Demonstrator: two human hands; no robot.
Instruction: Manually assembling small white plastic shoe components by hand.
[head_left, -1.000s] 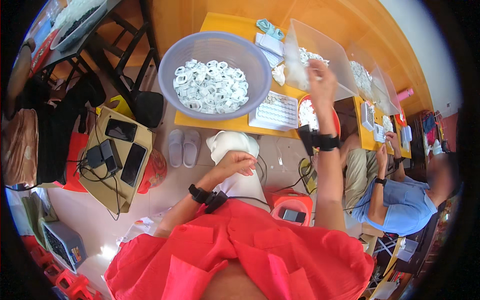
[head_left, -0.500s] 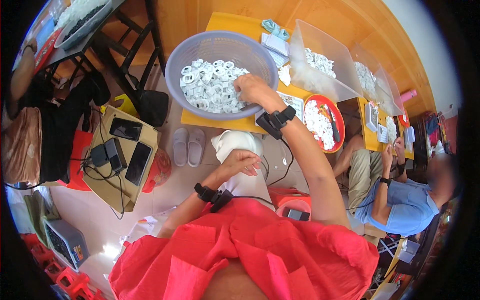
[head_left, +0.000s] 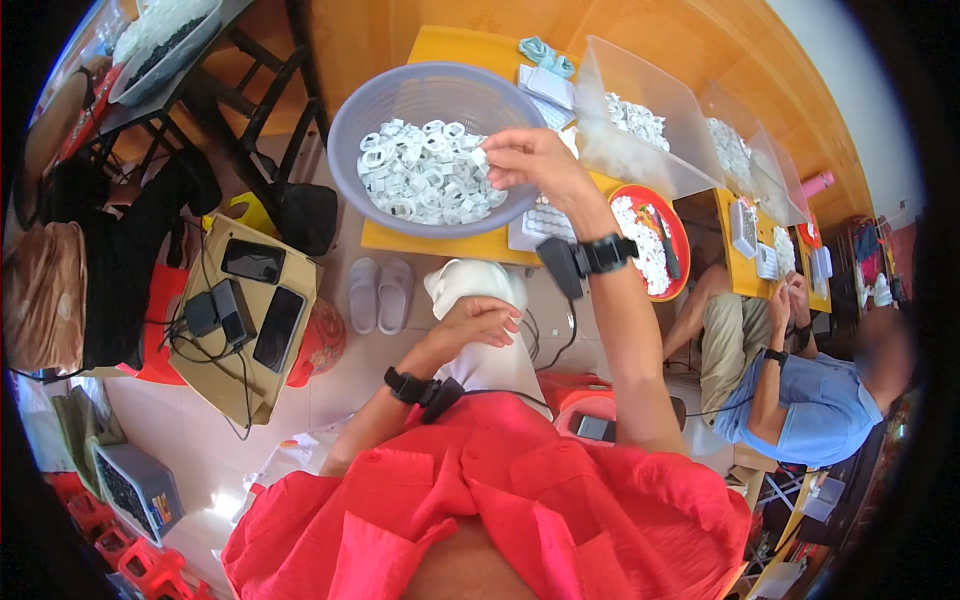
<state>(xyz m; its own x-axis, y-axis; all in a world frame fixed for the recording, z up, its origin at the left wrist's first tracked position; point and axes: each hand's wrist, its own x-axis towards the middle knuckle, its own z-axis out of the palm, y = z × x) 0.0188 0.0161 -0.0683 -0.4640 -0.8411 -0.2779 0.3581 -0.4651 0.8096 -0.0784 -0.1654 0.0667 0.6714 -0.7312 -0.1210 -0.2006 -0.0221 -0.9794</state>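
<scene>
A large grey-purple plastic basket on the yellow table holds a heap of white ring-shaped plastic parts. My right hand is over the basket's right side, its fingers bent at the heap's edge. A small white plastic part shows at its fingertips; the thumb is mostly hidden. Low in front of me, over my pale trousers, rests my left hand. Its fingers are loosely bent and a little apart, and nothing shows in them. Both wrists wear black straps with small devices.
Right of the basket are a white tray, a red bowl of white pieces and a clear bin. A cardboard box with phones and cables lies left, near grey slippers. A co-worker in blue sits at right.
My right hand has lifted from deep in the heap and shifted slightly right, its fingers now more spread. My left hand has barely moved.
</scene>
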